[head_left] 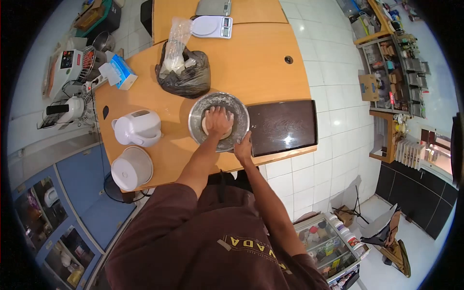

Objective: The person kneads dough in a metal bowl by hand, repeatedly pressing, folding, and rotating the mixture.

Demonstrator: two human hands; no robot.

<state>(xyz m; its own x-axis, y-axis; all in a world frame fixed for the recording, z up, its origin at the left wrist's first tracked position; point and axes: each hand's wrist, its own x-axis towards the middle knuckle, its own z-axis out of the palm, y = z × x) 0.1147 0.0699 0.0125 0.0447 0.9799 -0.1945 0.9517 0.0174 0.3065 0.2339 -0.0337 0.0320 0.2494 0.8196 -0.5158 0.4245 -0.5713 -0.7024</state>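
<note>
A metal mixing bowl [194,128], dusted with flour inside, stands near the table's front edge. In it lies a pale round of dough [205,126], largely covered by my left hand [220,121]. That hand presses down on the dough from above, its fingers apart. My right hand [243,148] grips the bowl's rim at the lower right, thumb along the edge. Just right of the bowl is a dark, glossy tray or board [285,126]. Behind the bowl sits a black plastic bag [186,83] with a clear bag of white powder [174,63] inside.
A white electric kettle [138,128] and a white lidded tub [131,169] stand left on the wooden table [251,63]. Farther back are a blue box [122,72] and a white kitchen scale [211,27]. A glass display case [328,246] stands behind me at right.
</note>
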